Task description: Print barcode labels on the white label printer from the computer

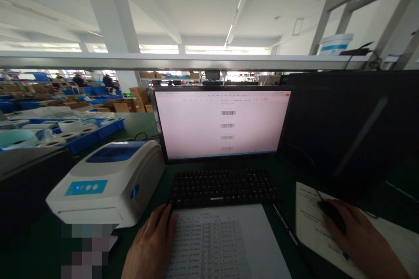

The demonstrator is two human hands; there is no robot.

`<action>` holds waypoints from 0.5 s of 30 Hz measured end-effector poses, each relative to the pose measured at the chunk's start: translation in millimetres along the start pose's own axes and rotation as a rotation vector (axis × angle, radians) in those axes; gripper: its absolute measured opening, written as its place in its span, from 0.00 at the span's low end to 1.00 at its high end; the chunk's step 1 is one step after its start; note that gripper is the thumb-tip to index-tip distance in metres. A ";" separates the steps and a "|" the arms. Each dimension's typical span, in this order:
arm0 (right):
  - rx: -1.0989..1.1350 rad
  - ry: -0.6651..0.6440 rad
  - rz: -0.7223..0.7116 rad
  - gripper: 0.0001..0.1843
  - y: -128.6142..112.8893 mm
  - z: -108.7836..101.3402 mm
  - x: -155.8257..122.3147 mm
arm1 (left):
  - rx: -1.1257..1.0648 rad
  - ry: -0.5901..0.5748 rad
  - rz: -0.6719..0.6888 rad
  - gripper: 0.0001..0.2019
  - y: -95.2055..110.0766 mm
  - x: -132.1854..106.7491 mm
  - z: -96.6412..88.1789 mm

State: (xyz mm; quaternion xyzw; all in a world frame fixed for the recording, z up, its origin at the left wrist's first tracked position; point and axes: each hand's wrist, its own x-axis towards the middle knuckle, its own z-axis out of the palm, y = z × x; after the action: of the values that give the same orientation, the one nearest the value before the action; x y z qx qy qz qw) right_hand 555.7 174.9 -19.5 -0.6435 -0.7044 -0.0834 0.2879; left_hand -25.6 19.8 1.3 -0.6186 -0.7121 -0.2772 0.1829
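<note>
Found only a narrow strip of green bench between the right edge of the keyboard and the left edge of a printed cream sheet, with a slim pen lying lengthwise in it. Saw white paper close against the keyboard's near edge, in front of the monitor. Rested the left hand along the paper's left edge, fingertips at the keyboard's near left corner, thumb slightly spread from the forefinger. Curved the right hand over the mouse on the cream sheet, clasping it under palm and fingers. Noted smooth, round-cornered plastic on the white printer, left of the keyboard; matte black keys; flat, thin paper with a ruled table; a glossy black panel beyond the right hand. Counted one mouse, one keyboard, one pen, two round buttons on the printer beside one blue light, and four barcodes down the screen. Saw also, past the printer's far left corner, a blue tray of pale rolls, too overlapped to count.
</note>
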 end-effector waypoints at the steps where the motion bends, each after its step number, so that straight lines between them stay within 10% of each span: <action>1: -0.003 -0.025 0.011 0.39 0.5 -1.4 0.7 | 0.003 -0.005 0.009 0.25 -0.6 -0.2 0.1; 15: 0.067 -0.082 0.085 0.39 5.5 1.2 0.4 | 0.020 -0.010 -0.009 0.25 1.0 0.4 1.9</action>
State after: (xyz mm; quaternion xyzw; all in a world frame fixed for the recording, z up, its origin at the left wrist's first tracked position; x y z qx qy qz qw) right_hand 560.6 176.7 -21.6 -0.6656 -0.6900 -0.0209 0.2836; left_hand -24.5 21.3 0.3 -0.6147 -0.7187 -0.2678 0.1841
